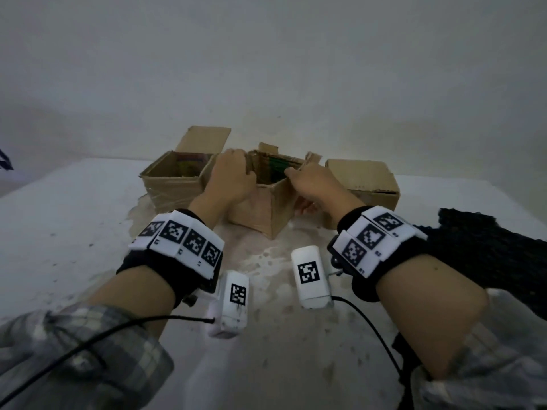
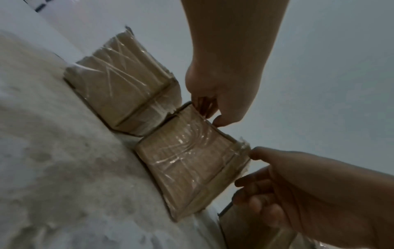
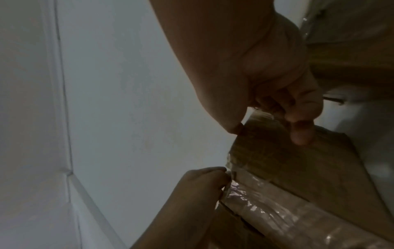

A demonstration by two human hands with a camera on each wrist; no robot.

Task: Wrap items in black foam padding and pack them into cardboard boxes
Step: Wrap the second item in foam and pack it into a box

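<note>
Low in frame, our wrists lead up to the centre: left hand (image 1: 231, 176) and right hand (image 1: 310, 184), each grip pinching a rim of the middle box (image 1: 266, 208) on the bench (image 1: 74, 232), likely steadying it for packing. Black foam (image 1: 488, 250) waits at the right edge.

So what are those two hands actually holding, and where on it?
Both grip the middle cardboard box at its open top. The left hand grips the left rim, fingers curled over the edge; the right hand grips the right rim, beside its flap.
</note>
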